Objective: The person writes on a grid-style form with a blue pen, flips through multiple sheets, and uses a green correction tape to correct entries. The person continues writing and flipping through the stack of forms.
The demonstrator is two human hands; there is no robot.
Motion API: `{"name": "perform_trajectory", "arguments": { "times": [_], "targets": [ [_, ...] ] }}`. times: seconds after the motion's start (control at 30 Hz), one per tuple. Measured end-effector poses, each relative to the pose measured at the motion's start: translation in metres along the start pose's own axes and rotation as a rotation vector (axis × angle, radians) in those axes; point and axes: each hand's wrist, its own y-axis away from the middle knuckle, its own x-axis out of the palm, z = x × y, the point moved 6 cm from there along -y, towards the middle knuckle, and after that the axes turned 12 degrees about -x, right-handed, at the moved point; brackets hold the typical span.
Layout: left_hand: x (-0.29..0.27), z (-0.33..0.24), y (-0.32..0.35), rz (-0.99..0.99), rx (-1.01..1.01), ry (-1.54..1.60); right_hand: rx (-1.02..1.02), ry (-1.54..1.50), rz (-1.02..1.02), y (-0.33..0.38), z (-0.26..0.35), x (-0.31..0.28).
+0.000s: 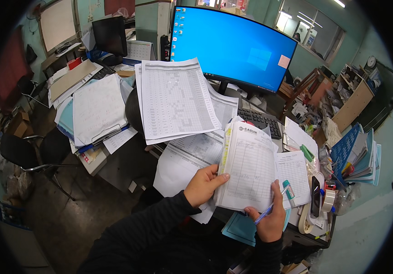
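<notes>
Head view: holding form pad [249, 169] in left grip [205, 185], blue pen [263, 214] in right grip [270, 217]. Brace pad's right edge, pages level.

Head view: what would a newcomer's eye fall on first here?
Probably the wide monitor first, glowing bright blue at the top centre. Next, the thick stack of white forms below it, gripped at its left edge by the left hand, with the right hand at its lower right, holding a blue pen. Then the large printed sheets left of centre.
</notes>
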Motion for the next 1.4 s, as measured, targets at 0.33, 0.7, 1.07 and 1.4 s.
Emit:
{"name": "perform_trajectory", "arguments": {
  "times": [0.33,0.7,1.07,1.4],
  "targets": [
    [-0.002,-0.017,-0.003,0.048,0.054,-0.118,0.02,0.049,0.0,0.004,-0.003,0.007],
    [-0.014,0.001,0.011,-0.056,0.034,-0.06,-0.041,0.144,0.032,0.003,0.011,0.013],
    [-0.019,0.007,0.012,-0.072,0.04,0.032,-0.064,0.122,0.014,0.003,0.01,0.015],
    [-0.016,0.005,0.015,-0.099,0.013,-0.002,-0.017,0.139,0.02,0.006,0.008,0.01]
  ]
}}
